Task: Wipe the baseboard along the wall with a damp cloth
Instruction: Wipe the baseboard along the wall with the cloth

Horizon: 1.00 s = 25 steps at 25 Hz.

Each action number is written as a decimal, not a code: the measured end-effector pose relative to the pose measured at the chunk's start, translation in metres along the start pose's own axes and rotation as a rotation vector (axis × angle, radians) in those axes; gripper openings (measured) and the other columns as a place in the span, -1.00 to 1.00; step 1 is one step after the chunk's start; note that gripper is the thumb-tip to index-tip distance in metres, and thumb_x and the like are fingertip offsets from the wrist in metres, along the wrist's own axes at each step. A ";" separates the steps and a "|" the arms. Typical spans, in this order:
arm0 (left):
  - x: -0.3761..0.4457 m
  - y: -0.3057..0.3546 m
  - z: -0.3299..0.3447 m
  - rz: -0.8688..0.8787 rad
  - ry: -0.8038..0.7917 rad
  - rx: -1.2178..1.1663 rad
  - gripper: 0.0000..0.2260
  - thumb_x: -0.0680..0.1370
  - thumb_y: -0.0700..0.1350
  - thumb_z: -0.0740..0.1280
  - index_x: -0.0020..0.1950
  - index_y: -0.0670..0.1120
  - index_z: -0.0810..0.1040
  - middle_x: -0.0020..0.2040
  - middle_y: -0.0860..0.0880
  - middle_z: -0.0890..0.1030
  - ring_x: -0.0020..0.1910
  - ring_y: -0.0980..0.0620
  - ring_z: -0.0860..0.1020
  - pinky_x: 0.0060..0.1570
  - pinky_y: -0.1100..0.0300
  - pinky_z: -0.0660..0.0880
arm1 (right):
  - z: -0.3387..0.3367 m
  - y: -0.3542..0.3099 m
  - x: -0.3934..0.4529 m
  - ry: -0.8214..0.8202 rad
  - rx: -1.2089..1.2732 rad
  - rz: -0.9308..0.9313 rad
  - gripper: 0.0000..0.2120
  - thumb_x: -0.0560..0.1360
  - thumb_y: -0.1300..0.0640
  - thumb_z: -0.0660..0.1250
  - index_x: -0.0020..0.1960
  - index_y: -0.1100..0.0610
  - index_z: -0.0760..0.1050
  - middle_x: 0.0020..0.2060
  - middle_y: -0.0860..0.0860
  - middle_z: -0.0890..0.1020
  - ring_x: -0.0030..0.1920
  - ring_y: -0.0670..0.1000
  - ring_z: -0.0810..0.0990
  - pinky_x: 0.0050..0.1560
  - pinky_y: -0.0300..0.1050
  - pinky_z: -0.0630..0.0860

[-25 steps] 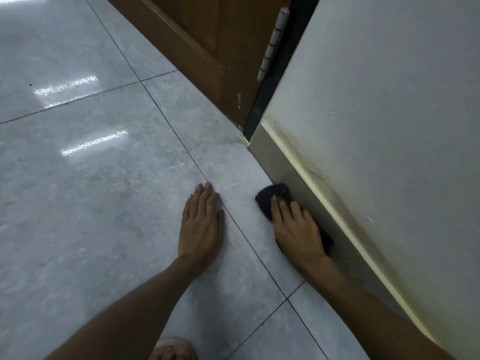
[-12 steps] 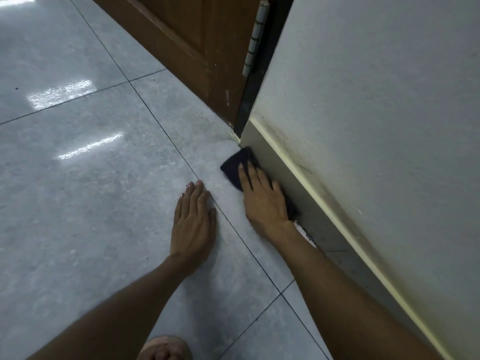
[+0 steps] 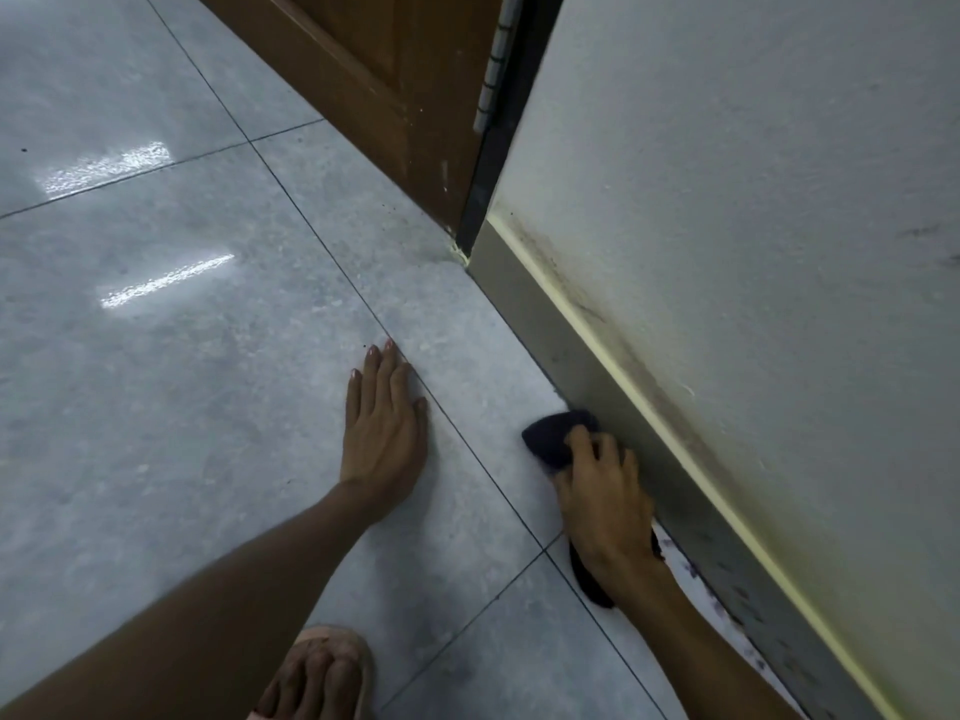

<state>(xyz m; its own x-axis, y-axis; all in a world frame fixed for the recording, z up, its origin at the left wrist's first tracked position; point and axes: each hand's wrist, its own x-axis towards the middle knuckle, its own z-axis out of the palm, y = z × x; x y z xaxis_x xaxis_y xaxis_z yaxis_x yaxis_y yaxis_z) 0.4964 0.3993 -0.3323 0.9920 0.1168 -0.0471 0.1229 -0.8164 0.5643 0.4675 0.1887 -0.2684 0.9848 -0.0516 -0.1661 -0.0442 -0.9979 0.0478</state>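
A grey baseboard [image 3: 566, 335] with a pale yellow top edge runs along the foot of the white wall, from the door frame toward the lower right. A dark cloth [image 3: 551, 440] lies at the foot of the baseboard, touching it, and my right hand [image 3: 605, 504] grips it with curled fingers; part of the cloth sticks out ahead of the fingers and part trails under the wrist. My left hand [image 3: 383, 433] rests flat on the floor tile to the left, fingers together, holding nothing.
Glossy grey floor tiles [image 3: 171, 387] spread to the left. A brown wooden door [image 3: 384, 70] with a metal hinge [image 3: 496, 59] stands at the top, next to the dark door frame. My foot in a sandal [image 3: 317, 678] is at the bottom edge. Dark smudges mark the wall [image 3: 753, 200] above the baseboard.
My right hand has pulled the cloth back along the baseboard, away from the door frame toward me, after pushing it forward. Its fingers have curled on the cloth. The left hand stays planted.
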 end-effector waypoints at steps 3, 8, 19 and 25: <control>-0.001 -0.002 0.003 0.016 -0.004 0.007 -0.53 0.65 -0.04 0.02 0.52 -0.18 0.10 0.60 -0.09 0.00 0.57 -0.01 -0.14 0.52 0.09 -0.22 | -0.022 -0.025 0.031 0.446 -0.059 -0.314 -0.65 0.38 0.31 0.37 0.16 0.18 0.52 0.05 0.18 0.61 -0.08 0.23 0.53 -0.25 0.03 0.53; -0.001 -0.002 0.001 0.015 -0.024 0.002 -0.53 0.65 -0.03 0.01 0.52 -0.17 0.08 0.60 -0.08 -0.01 0.57 0.02 -0.15 0.52 0.10 -0.23 | -0.039 -0.101 0.135 0.225 -0.878 -0.683 -0.46 0.60 0.07 0.09 0.52 0.21 0.09 0.53 0.22 0.05 0.48 0.21 0.09 0.39 0.09 0.20; -0.030 0.017 0.008 0.035 -0.122 -0.032 -0.48 0.65 -0.01 -0.02 0.56 -0.17 -0.05 0.60 -0.07 -0.13 0.56 0.05 -0.24 0.51 0.09 -0.32 | -0.001 0.036 0.034 0.186 -1.058 -0.694 -0.48 0.62 0.14 0.04 0.46 0.42 0.05 0.48 0.31 0.17 0.47 0.27 0.13 0.48 0.18 0.01; -0.057 0.025 0.009 -0.007 -0.150 -0.063 -0.47 0.65 0.02 -0.03 0.56 -0.16 -0.09 0.59 -0.07 -0.17 0.55 0.06 -0.28 0.51 0.04 -0.31 | -0.021 0.059 -0.008 0.229 -0.557 -0.656 -0.70 0.49 0.28 0.23 0.19 0.28 0.55 0.17 0.24 0.60 0.14 0.19 0.59 0.01 0.04 0.54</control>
<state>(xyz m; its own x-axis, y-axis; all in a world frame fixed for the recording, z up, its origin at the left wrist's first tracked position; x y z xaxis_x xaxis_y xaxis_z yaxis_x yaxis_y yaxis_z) 0.4435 0.3675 -0.3226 0.9847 0.0326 -0.1711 0.1325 -0.7781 0.6140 0.4609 0.1307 -0.2435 0.7950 0.5924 -0.1303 0.5700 -0.6561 0.4945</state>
